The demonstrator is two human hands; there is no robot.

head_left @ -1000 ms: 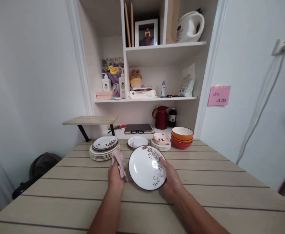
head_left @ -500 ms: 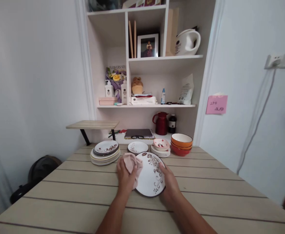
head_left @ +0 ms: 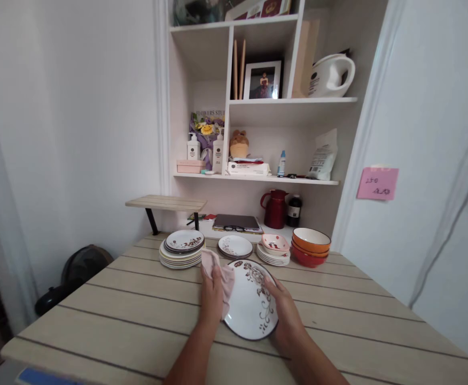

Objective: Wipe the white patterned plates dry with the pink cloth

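A white plate (head_left: pixel 244 305) with a dark rim and brown floral pattern is tilted up above the table, its face toward me. My right hand (head_left: pixel 286 315) grips its right edge, thumb on the face and fingers hidden behind. My left hand (head_left: pixel 212 294) is closed on a pink cloth (head_left: pixel 226 283), which lies against the plate's left edge. Just behind the plate sits a small stack of floral plates (head_left: pixel 235 246). To the left stands a taller stack of plates (head_left: pixel 181 259), floral ones on top of cream ones.
Small pink-patterned bowls (head_left: pixel 275 243) rest on stacked white dishes (head_left: pixel 273 258). Beside them are nested orange and red bowls (head_left: pixel 311 247). A small raised wooden shelf (head_left: pixel 165 202) stands at the back left. Behind are a dark red jug (head_left: pixel 275 208), a dark bottle (head_left: pixel 294 210) and a laptop (head_left: pixel 237 222).
My view has turned slightly left, so everything sits farther right. The left hand has turned more upright with the cloth at the plate's left edge. The right hand keeps its hold.
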